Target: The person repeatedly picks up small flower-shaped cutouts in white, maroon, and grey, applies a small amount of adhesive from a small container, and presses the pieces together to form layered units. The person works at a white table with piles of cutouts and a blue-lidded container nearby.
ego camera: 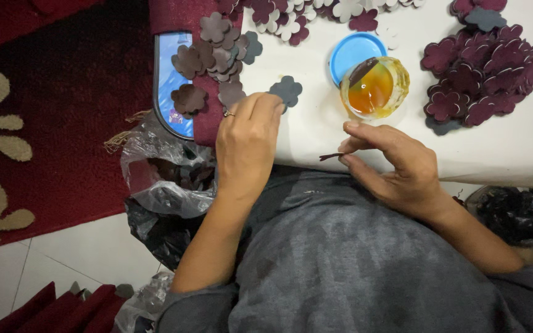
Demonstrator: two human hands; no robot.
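My left hand (246,143), a ring on one finger, rests at the white table's (513,154) near edge, its fingertips touching a grey flower-shaped cutout (287,90). My right hand (392,161) pinches a thin dark maroon piece (330,156) edge-on between thumb and fingers, just off the table's front edge. Behind it stands a clear cup of amber liquid (374,88) with a dark stick leaning in it, beside a blue round lid (353,50).
A heap of maroon flower cutouts (482,77) lies at the right of the table. Brown and grey cutouts (214,52) pile on a blue-and-maroon board at the left. Plastic bags (161,179) hang beside my lap; a red patterned carpet (44,123) covers the floor.
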